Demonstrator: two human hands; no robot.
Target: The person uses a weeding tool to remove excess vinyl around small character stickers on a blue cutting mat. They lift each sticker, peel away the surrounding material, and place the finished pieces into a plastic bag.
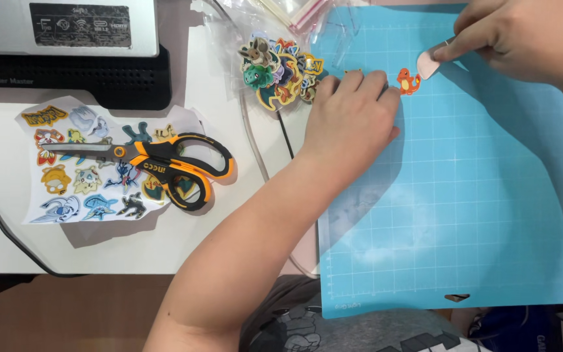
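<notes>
While the left hand (353, 120) presses the mat (477, 195), the orange sticker (408, 81) seemingly touches its fingertips

Head camera looks straight down, close over the desk (184, 261).

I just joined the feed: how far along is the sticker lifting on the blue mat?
Done: a pile of cut stickers lies beside the blue cutting mat. In hand: the left hand presses the mat while the right hand works a small scraper at one orange sticker. Left: that sticker, possibly another half hidden by the left hand, and a printed sheet lying under the scissors.
</notes>
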